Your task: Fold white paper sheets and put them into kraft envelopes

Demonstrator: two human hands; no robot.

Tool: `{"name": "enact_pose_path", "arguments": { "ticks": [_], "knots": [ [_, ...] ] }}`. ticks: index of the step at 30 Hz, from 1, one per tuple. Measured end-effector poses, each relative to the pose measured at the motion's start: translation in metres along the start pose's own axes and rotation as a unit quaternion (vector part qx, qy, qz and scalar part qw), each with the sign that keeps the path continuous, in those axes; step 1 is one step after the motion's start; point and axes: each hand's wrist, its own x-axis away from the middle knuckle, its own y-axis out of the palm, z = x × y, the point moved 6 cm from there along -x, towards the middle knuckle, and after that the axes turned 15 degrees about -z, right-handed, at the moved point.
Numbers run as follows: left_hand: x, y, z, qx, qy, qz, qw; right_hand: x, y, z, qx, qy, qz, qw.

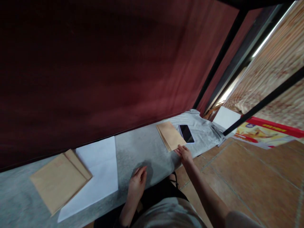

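Observation:
My right hand pinches the near corner of a brown paper envelope, which lies over the right part of the grey cloth-covered surface. Two layers show along the envelope's left edge. A dark-screened phone lies right beside it. Closer to me, my left hand hovers near the front edge with its fingers curled together, and nothing shows in them. Farther left, a few larger brown envelopes are stacked askew, partly over a white sheet of paper.
A dark red curtain hangs behind the narrow grey surface. Black metal bars rise at its right end. On the tiled floor to the right stands a red and yellow printed box.

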Motion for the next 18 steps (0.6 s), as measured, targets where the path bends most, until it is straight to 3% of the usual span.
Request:
{"name": "enact_pose_path", "arguments": {
  "ticks": [7, 18],
  "knots": [
    [0.006, 0.008, -0.004, -0.006, 0.01, -0.002, 1.0, -0.002, 0.004, 0.005, 0.036, 0.082, -0.035, 0.995],
    [0.018, 0.014, 0.001, -0.036, 0.004, -0.033, 0.999, -0.002, 0.005, 0.003, 0.09, 0.118, -0.063, 0.987]
  ]
}}
